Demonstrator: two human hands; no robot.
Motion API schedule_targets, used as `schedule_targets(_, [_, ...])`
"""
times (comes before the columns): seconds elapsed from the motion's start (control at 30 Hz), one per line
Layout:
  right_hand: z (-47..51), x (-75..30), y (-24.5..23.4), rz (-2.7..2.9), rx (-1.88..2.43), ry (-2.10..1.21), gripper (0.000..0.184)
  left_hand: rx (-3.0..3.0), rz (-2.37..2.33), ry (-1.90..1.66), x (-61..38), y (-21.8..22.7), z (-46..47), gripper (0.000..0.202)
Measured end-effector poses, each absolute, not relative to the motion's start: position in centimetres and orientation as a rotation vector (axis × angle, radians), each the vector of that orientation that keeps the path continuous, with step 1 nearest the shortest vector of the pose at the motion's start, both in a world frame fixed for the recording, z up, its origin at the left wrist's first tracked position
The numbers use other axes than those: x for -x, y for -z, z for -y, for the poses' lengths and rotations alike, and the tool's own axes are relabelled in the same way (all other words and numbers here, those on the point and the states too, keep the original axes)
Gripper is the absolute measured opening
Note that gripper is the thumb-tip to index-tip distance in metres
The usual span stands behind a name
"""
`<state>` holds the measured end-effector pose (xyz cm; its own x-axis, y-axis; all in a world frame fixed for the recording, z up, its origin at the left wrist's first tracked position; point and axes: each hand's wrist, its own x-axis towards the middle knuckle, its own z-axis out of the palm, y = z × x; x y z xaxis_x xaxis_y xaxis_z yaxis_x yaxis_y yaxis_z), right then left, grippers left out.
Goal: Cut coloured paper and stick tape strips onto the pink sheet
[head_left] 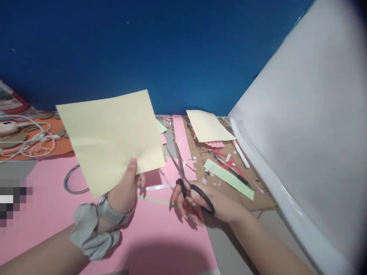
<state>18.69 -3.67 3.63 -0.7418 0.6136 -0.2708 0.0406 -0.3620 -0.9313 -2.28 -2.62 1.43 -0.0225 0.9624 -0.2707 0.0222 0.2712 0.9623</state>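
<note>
My left hand [126, 187] pinches a pale yellow sheet of paper [111, 137] near its lower right edge, thumb on the front face. The sheet is held up at a tilt and hides part of the table. In my right hand [189, 198] are black-handled scissors [183, 177], the thumb and fingers through the loops. Their blades are slightly parted and point up and away, just right of the sheet and apart from it. Beneath both hands lies a large pink sheet [163, 236], with a thin green strip [156, 201] on it.
On the right, brown cardboard [258, 202] carries another yellow sheet [210, 126], a pen [229, 168], a white marker [241, 154], a green strip [229, 179] and scraps. White earphones [43, 135] lie left on orange paper. A blue wall [183, 57] and a white panel [315, 114] bound the table.
</note>
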Motion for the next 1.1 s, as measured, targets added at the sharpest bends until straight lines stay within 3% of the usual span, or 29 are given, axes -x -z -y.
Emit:
schedule_targets(0.1, [3.8, -18.2, -3.5, 1.474, 0.872, -2.161, 0.046, -0.925, -1.427, -1.162, 2.3, -1.6, 2.5, 0.061])
schedule_targets(0.47, [4.1, -17.5, -2.9, 1.5, 0.985, -2.157, 0.051, -0.942, -1.397, -1.156, 2.0, -1.9, 2.6, 0.061])
schedule_targets(1.1, [3.9, -17.5, -2.2, 1.407, 0.899, -2.101, 0.046, -1.241, -1.425, -0.753, 1.5, -1.9, 4.1, 0.064])
